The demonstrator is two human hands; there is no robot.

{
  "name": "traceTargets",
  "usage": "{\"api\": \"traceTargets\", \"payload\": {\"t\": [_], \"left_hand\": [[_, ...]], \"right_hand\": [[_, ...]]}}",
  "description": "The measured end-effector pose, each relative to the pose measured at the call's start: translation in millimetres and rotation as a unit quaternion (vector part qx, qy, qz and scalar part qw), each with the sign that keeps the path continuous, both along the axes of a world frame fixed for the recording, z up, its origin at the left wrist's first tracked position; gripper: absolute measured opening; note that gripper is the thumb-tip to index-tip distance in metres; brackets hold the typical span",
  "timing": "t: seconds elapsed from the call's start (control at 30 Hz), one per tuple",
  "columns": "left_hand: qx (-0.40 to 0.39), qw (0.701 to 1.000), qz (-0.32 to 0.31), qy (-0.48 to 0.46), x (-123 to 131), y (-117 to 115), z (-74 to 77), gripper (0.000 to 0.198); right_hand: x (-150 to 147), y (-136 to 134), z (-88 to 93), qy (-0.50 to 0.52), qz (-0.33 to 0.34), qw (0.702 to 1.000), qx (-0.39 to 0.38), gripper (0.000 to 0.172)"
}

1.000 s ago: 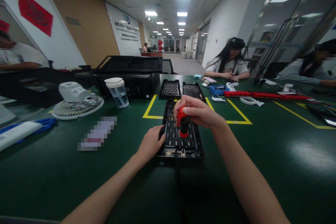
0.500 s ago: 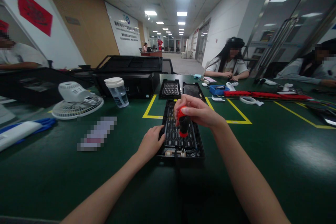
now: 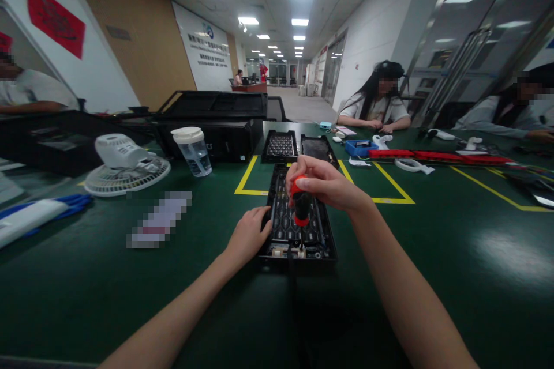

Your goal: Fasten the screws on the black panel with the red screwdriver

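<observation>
A black open case with rows of dark rounded cells lies on the green table in front of me. My right hand is closed around a red and black screwdriver, held upright with its shaft pointing down to the pale parts at the case's near end. On the case's left edge rests my left hand, its fingers wrapped over the side wall and its thumb lying on the rim.
Two more black trays lie behind the case. To the left are a lidded water cup, a white fan and a large black box. A blue bin and red strips lie back right. People sit beyond.
</observation>
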State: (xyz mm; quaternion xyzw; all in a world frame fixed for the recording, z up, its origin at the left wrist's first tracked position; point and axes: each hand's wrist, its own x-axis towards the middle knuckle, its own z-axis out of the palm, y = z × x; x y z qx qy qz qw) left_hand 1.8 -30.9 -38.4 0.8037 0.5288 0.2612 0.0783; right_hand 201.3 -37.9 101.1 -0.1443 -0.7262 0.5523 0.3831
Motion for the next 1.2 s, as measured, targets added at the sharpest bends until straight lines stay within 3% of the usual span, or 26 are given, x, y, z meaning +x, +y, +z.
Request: {"api": "traceTargets", "payload": {"t": [0.77, 1.03, 1.2], "left_hand": [[0.007, 1.000, -0.003, 0.008, -2.2, -0.9, 1.1, 0.035], [0.013, 1.000, 0.000, 0.010, -4.9, -0.5, -0.5, 0.034], [0.012, 1.000, -0.002, 0.009, -6.0, -1.9, 0.8, 0.033]], "right_hand": [[-7.2, -1.4, -0.5, -0.004, -0.019, 1.000, 0.013, 0.015], [-14.7, -11.2, 6.7, -0.052, -0.013, 0.997, 0.063, 0.016], [-18.9, -14.3, 9.0, -0.071, -0.053, 0.990, 0.113, 0.017]]}}
